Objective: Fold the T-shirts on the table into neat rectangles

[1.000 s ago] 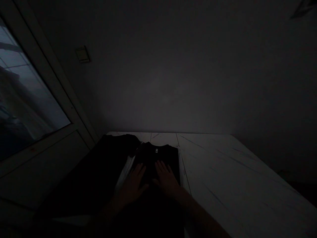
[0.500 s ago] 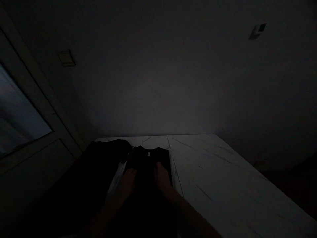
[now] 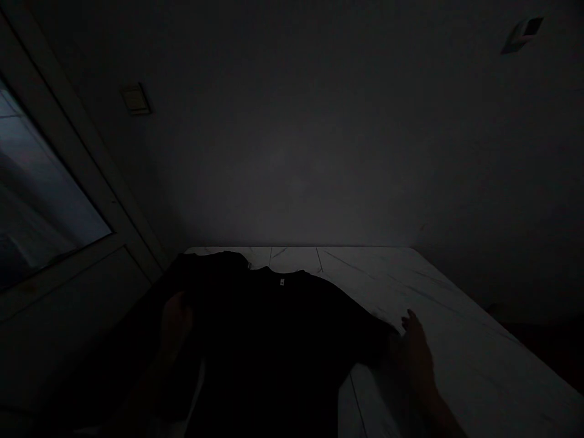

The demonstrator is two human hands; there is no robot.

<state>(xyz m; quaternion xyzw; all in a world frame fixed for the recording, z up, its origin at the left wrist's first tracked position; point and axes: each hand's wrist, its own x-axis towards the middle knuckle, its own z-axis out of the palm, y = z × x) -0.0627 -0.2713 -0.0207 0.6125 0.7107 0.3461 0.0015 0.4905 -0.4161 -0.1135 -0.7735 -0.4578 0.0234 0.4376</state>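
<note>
A black shirt point(image 3: 283, 340) lies spread on a pale, marble-patterned table, its neckline with a small white label point(image 3: 281, 281) towards the wall. The right-hand sleeve point(image 3: 374, 340) stretches out across the table. At the end of that sleeve is my right hand point(image 3: 416, 350), blurred, its fingers apart; nothing shows held between them. Dim and smeared, my left hand point(image 3: 177, 319) is over the dark cloth on the left side, and its grip cannot be made out. Another black garment point(image 3: 205, 267) lies at the left, partly beside and under the shirt's left part.
The marble-patterned table point(image 3: 438, 304) reaches back to a grey wall point(image 3: 292, 134). A door with a glass pane point(image 3: 50, 182) stands at the left. Two small fixtures, a switch point(image 3: 135, 99) and a socket point(image 3: 524, 33), are on the wall. The room is very dark.
My hands have moved apart from the shirt's middle, one to each side. The shirt's sleeves, earlier not spread, now extend outward, clearly so on the right. The view has shifted slightly.
</note>
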